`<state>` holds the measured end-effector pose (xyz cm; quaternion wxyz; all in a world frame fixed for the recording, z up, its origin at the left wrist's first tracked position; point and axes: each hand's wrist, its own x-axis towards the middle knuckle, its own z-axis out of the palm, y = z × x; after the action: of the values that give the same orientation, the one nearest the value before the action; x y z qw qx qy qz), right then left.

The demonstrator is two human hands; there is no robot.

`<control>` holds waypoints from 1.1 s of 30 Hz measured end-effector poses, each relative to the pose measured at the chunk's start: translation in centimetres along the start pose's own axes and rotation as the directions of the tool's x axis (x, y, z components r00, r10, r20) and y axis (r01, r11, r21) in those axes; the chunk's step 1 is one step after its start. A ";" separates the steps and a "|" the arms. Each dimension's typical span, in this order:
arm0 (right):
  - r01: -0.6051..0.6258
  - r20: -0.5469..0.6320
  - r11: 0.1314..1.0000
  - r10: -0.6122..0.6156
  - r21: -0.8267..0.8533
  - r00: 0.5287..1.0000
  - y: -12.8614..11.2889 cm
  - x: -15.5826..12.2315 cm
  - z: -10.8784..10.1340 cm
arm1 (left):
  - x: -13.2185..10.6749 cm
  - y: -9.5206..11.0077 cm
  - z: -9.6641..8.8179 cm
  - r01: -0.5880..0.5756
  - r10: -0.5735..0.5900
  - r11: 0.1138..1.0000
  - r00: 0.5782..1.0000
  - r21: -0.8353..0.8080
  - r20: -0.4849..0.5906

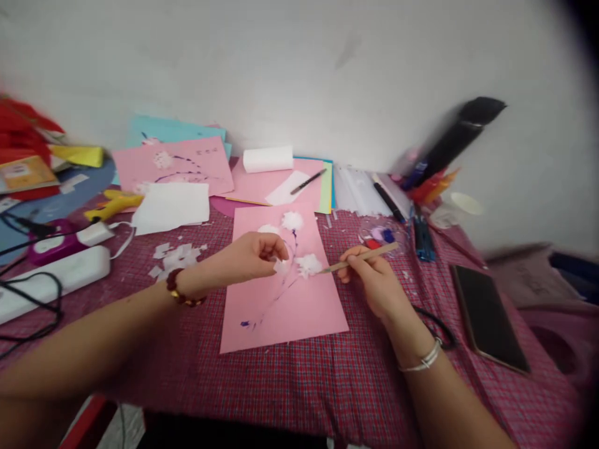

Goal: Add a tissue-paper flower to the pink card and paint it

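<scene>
A pink paper sheet [299,305] lies on the red checked tablecloth in front of me, with purple painted stems and white tissue tufts [292,220] stuck on it. My left hand [255,255] is closed in a pinch on a small white tissue piece [281,267] over the middle of the sheet. My right hand [372,280] grips a thin wooden brush [360,257], its tip touching the white tuft [309,264] next to my left fingers.
A paint palette [381,235] sits behind the brush, a dark phone [489,318] lies at the right. White paper scraps [175,257], a glue gun [112,204], a power strip [51,280] and cables lie at the left. Coloured sheets and a tissue roll [267,158] rest against the wall.
</scene>
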<state>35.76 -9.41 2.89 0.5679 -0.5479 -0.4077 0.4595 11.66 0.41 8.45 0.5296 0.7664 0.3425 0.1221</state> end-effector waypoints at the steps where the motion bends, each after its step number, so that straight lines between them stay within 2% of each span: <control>1: 0.005 -0.002 1.000 -0.005 0.000 1.000 0.0 0.0 0.0 | 0.4 0.3 0.5 0.005 -0.006 0.999 1.000 0.038 0.002; 5: 0.018 0.015 0.999 -0.018 -0.037 1.000 0.1 0.0 -0.6 | 1.0 1.0 1.3 -0.015 0.017 0.988 1.000 0.155 -0.011; 11: -0.014 0.043 0.996 0.018 -0.092 0.999 0.4 0.3 -0.8 | 1.5 0.0 0.2 -0.116 0.164 0.954 0.974 0.275 -0.157; 14: -0.039 0.075 0.992 0.049 -0.122 0.996 0.4 0.2 -0.2 | 1.9 -0.2 0.1 -0.155 0.217 0.939 0.960 0.308 -0.178; 18: -0.051 0.110 0.984 0.070 -0.168 0.992 0.5 0.1 0.4 | 2.2 0.1 0.4 -0.138 0.182 0.945 0.975 0.296 -0.128; 23: -0.019 0.104 0.987 0.036 -0.161 0.994 0.7 0.2 0.8 | 2.2 0.2 0.6 -0.104 0.134 0.957 0.986 0.271 -0.094; 29: 0.008 0.066 0.990 0.001 -0.143 0.998 1.0 0.3 1.1 | 2.4 -0.3 1.1 -0.047 0.056 0.995 0.993 0.087 -0.102; 31: 0.010 0.055 0.990 -0.003 -0.140 0.998 1.2 0.3 1.2 | 2.3 -0.3 1.5 -0.040 0.042 0.994 0.999 0.104 -0.011; 33: 0.009 0.049 0.989 -0.002 -0.145 0.999 1.2 0.4 1.3 | 2.2 -0.4 2.2 -0.059 0.039 0.987 0.990 0.151 0.136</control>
<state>34.47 -8.75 1.74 0.5177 -0.5752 -0.4551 0.4405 14.28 0.34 6.81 0.4870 0.8198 0.2960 0.0570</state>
